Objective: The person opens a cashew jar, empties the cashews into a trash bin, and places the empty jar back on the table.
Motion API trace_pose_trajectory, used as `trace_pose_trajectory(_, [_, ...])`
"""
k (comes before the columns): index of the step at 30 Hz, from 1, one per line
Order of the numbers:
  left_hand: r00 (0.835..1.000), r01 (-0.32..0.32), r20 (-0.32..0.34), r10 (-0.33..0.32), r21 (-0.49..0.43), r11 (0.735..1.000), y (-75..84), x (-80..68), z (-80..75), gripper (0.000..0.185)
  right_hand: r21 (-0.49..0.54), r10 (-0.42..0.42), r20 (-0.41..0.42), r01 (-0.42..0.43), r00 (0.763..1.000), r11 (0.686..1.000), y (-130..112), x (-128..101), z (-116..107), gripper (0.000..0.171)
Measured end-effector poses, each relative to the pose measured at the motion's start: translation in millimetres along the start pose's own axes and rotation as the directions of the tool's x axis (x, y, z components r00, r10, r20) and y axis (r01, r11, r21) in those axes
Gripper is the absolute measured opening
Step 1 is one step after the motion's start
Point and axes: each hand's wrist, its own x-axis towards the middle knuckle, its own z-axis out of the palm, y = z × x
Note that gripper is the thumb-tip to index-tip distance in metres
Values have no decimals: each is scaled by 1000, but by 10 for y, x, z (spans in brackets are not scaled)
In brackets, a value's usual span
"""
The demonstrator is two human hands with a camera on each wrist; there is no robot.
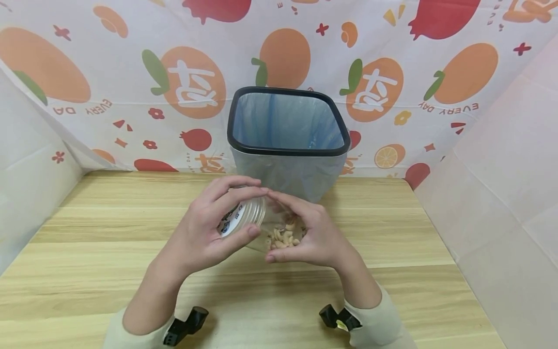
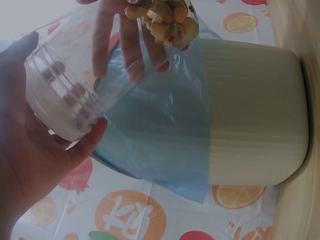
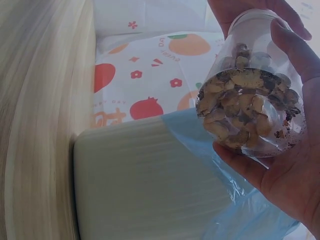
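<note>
Above the wooden table (image 1: 109,252), both hands hold a clear plastic jar (image 1: 279,235) lying on its side. Pale nuts (image 1: 284,236) sit in its right end. My left hand (image 1: 257,212) grips the lid end (image 1: 241,219), which bears a blue and white label. My right hand (image 1: 271,225) curls round the jar's base end. In the left wrist view the ribbed lid (image 2: 60,95) sits between thumb and fingers, and the nuts (image 2: 167,20) lie at the far end. The right wrist view shows the jar (image 3: 250,100) full of nuts, cradled in my right palm (image 3: 295,185).
A pale bin (image 1: 283,177) with a black rim and a blue liner bag stands just behind the hands, its mouth open. A fruit-printed sheet (image 1: 192,87) hangs behind it, and white panels close off both sides. The same bin (image 2: 250,110) (image 3: 140,180) fills both wrist views.
</note>
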Motion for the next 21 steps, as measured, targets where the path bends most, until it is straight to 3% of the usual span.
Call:
trace_pose_trajectory(11, [996, -46, -71, 46, 12, 999, -36, 1, -63, 56, 4, 36, -35, -36, 999, 999, 28, -14, -30, 103])
trace_pose_trajectory(21, [994, 30, -105, -24, 53, 998, -182, -38, -181, 62, 5, 49, -73, -49, 996, 999, 2, -13, -74, 105])
